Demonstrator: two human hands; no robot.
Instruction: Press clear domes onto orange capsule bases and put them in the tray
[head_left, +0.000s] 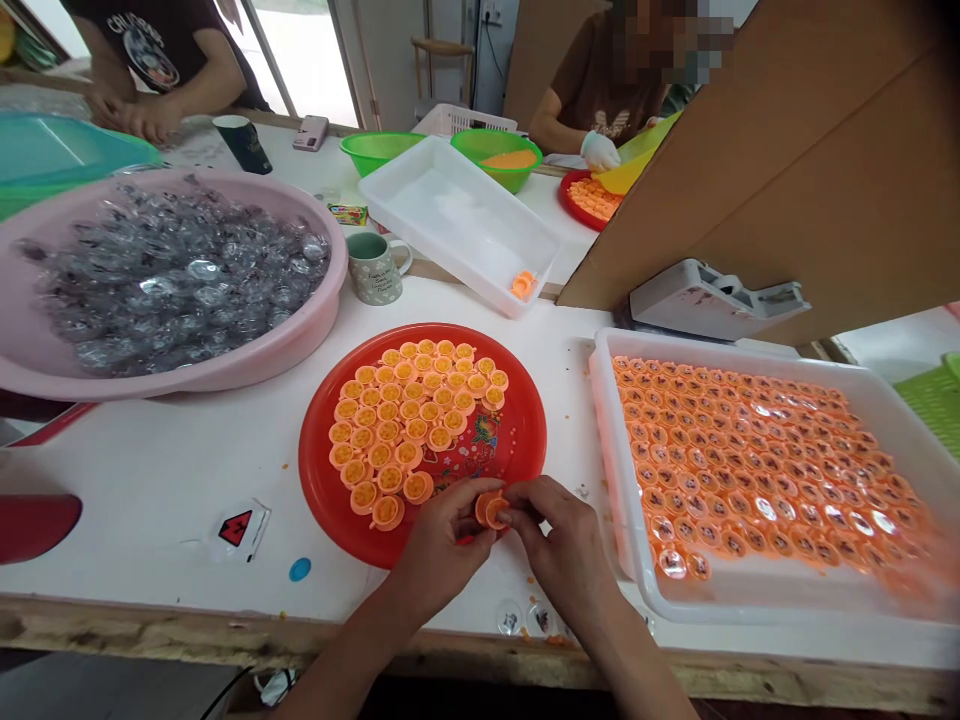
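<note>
The fingers of the left hand point(448, 535) and right hand point(562, 522) together pinch a small orange cup point(492, 509) above the near right side of a red tray point(534, 440). Handling this single cup looks like the step in hand; being so little, it would seem to call for a light, steady grip next. Rows of filled cups point(388, 431) cover the tray's left and far parts. On the white desk point(161, 455), a white tub point(742, 603) of covered cups point(750, 455) stands right, a pink basin point(319, 335) left. Farther off, two people sit near a cardboard panel point(750, 190) and bright doorway point(311, 60).
</note>
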